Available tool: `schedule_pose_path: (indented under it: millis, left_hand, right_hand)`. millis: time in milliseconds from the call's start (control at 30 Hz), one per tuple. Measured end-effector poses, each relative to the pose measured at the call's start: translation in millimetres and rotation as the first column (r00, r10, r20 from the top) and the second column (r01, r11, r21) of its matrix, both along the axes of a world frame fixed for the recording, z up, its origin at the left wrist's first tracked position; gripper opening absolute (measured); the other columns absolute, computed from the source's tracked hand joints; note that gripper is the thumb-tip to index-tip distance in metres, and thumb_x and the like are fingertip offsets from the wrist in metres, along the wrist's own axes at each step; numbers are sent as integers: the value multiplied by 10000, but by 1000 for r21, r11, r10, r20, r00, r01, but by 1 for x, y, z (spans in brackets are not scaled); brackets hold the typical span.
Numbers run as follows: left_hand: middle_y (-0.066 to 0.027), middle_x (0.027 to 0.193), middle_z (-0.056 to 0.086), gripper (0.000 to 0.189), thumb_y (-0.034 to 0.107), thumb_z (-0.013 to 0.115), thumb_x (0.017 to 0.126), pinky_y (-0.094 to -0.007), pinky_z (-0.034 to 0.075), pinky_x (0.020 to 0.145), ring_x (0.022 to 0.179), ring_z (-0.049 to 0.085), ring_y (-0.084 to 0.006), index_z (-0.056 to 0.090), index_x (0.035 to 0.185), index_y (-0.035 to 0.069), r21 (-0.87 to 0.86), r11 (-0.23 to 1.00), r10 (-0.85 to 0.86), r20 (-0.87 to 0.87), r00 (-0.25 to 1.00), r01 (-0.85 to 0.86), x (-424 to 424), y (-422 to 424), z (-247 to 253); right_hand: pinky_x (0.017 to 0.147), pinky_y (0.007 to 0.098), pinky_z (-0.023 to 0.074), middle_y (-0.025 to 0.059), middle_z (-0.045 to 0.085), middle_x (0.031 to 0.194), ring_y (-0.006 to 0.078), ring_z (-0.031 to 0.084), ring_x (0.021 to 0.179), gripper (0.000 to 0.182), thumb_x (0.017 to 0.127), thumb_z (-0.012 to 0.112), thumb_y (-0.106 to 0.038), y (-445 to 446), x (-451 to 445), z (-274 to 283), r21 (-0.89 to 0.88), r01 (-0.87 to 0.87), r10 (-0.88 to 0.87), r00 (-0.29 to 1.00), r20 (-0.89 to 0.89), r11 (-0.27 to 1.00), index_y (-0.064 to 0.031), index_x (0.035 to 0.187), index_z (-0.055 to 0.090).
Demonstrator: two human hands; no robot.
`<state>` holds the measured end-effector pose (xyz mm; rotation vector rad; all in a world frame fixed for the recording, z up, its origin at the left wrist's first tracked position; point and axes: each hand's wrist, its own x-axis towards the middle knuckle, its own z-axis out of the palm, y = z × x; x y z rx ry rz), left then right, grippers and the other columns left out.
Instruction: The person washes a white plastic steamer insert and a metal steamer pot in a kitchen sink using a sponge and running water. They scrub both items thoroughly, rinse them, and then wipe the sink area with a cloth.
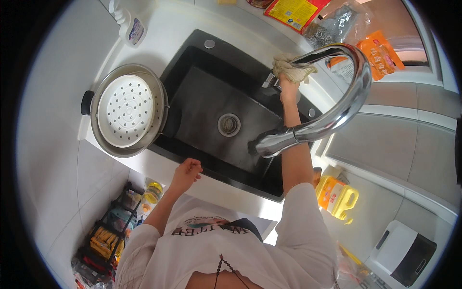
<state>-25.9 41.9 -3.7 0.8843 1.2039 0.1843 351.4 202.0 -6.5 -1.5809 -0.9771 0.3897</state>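
My right hand [289, 87] reaches past the far side of the black sink [202, 97] and grips a crumpled beige cloth [290, 68]. The cloth is pressed against the chrome gooseneck faucet [355, 97] low on its neck, just above the lever. The faucet's spout arches over my right forearm, and its head hangs above the basin. My left hand [187, 175] holds nothing and hovers by the sink's front rim, its fingers loosely curled and a little apart. A round drain strainer [229, 125] sits in the wet basin floor.
Left of the sink, a metal pot [94, 124] holds a white perforated steamer tray [126, 110]. Behind it stands a white spray bottle [133, 30]. Food packets [382, 54] and a plastic bag [346, 21] lie behind the faucet. At right are a yellow oil jug [335, 197] and a white-and-black box [402, 253].
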Motion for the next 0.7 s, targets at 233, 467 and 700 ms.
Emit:
schedule_pose_path:
  millis: [233,467,700]
  left_hand:
    - [-47,827,612,219,179,537,861,-230,456,551,654,596,-110,529,1026,35,64,998,6,17,1000,-7,3,-1,7]
    - [-45,832,611,208,171,528,865,-234,456,553,659,595,-112,528,1029,43,39,999,27,-33,999,-26,-2,0,4]
    - [-51,845,609,210,160,522,863,-236,460,562,663,595,-110,527,1034,38,66,996,55,-24,998,-53,-10,0,6]
  right_hand:
    - [813,307,436,96,571,989,199,545,904,390,693,668,-40,15,43,85,118,79,-121,904,410,990,35,1047,524]
    - [798,323,435,98,563,975,201,533,887,355,740,678,-147,3,28,134,228,129,-253,683,685,965,21,1025,551]
    - [762,300,449,94,555,975,176,533,882,357,756,659,-123,20,-9,70,45,41,-50,976,213,998,15,1057,525]
